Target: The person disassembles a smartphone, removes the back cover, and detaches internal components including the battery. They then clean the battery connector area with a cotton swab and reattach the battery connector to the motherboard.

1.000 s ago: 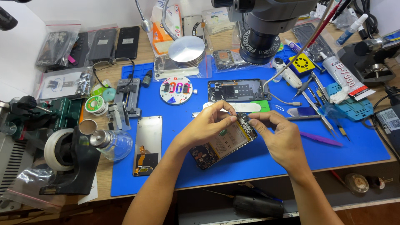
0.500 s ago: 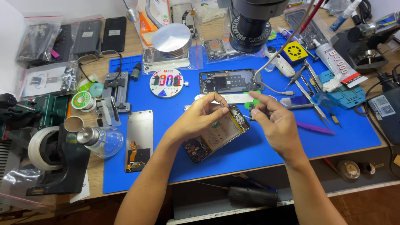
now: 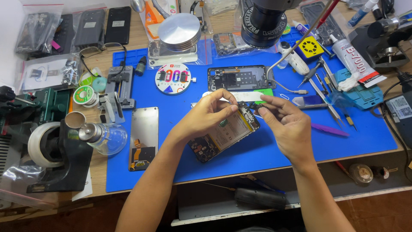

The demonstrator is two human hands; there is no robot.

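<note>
The left hand (image 3: pixel 205 115) rests curled on the opened phone (image 3: pixel 223 133), fingertips pressed at its upper edge; the right hand (image 3: pixel 286 124) pinches a small dark part at the phone's top corner; the phone lies tilted on the blue mat (image 3: pixel 257 159), back cover off, showing a pale battery and dark circuit boards. Just beyond it lies a black phone frame (image 3: pixel 240 78), and to its left a detached screen panel (image 3: pixel 143 137)

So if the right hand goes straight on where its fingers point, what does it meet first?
Probably the left hand: the right hand points left over the opened phone, fingertips nearly meeting; depth is unclear.
</note>
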